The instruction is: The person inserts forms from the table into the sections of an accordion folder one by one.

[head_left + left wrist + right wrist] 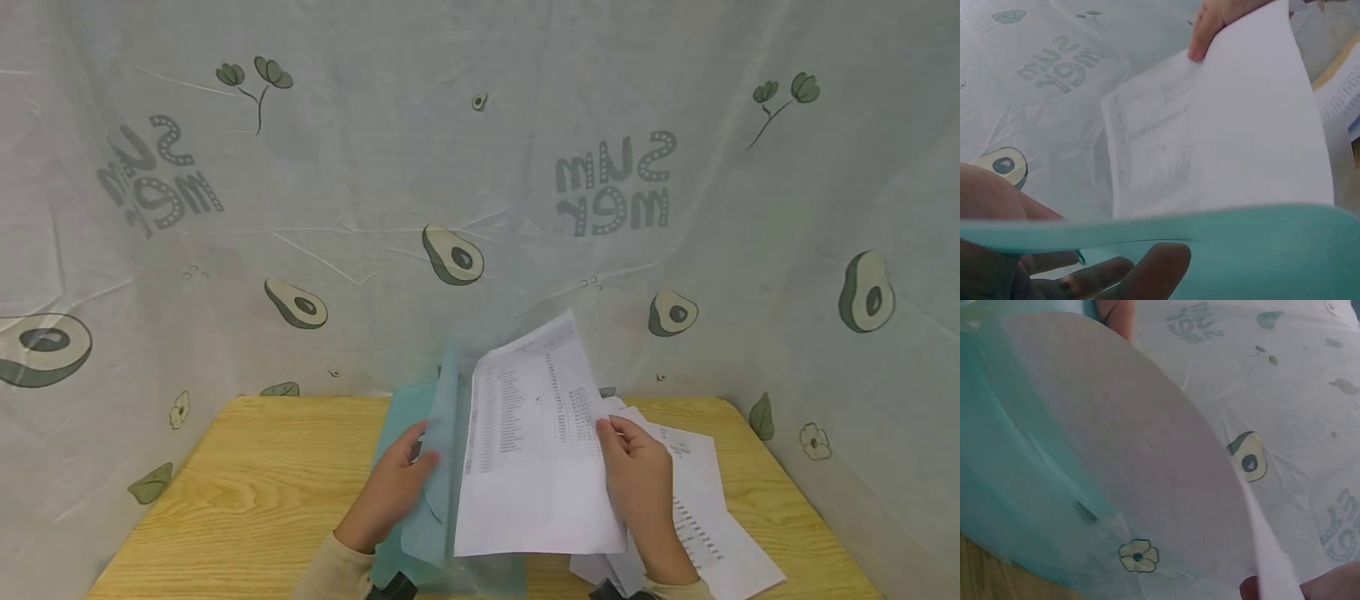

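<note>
Left hand (393, 487) gripping lifted flap of thin translucent teal plastic folder (427, 467) at lower centre, right hand (637, 475) pinching right edge of printed white sheet (528, 450) raised beside it, loose printed papers (705, 517) lower right, pale wood-grain table (247, 492), avocado-print cloth (450, 167) behind.

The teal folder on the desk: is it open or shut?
Open. The left hand lifts the teal folder flap upright, while the right hand holds a printed sheet against its opening.

A makeshift desk setup: wooden table (247, 492) screened by avocado-print cloth (360, 167)
</note>
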A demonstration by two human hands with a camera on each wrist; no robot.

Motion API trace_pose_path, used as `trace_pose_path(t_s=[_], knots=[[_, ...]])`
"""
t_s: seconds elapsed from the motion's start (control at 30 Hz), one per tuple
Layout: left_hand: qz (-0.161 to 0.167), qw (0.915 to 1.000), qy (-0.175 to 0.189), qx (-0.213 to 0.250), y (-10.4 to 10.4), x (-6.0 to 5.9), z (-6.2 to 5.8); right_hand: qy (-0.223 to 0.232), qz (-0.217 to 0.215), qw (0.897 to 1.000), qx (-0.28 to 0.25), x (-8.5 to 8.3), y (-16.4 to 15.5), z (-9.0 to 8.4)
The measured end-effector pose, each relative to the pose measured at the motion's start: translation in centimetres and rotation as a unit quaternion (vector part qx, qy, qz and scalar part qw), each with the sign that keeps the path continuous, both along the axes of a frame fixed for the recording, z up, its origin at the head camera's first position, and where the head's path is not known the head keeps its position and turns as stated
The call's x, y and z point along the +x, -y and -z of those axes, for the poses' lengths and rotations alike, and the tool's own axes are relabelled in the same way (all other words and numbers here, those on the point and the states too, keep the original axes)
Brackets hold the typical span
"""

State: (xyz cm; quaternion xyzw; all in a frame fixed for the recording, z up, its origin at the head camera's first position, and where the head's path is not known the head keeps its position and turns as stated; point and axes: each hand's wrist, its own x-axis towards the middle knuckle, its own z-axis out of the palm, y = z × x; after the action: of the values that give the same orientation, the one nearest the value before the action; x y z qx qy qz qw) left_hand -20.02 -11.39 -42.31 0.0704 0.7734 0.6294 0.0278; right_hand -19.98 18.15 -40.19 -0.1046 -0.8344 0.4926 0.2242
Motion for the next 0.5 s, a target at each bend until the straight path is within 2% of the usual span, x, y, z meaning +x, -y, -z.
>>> trace_pose_path(t_s=[0.23, 0.5], knots=[[0.005, 0.9998, 0.011, -0.016, -0.2, -0.2, 0.3, 0.030, -0.013, 0.999, 0.018, -0.5, 1.2, 1.3], [0.041, 0.9987, 0.029, 0.010, -0.1, -0.3, 0.2, 0.031, -0.071, 0.997, -0.018, -0.7, 2.8, 2.5]])
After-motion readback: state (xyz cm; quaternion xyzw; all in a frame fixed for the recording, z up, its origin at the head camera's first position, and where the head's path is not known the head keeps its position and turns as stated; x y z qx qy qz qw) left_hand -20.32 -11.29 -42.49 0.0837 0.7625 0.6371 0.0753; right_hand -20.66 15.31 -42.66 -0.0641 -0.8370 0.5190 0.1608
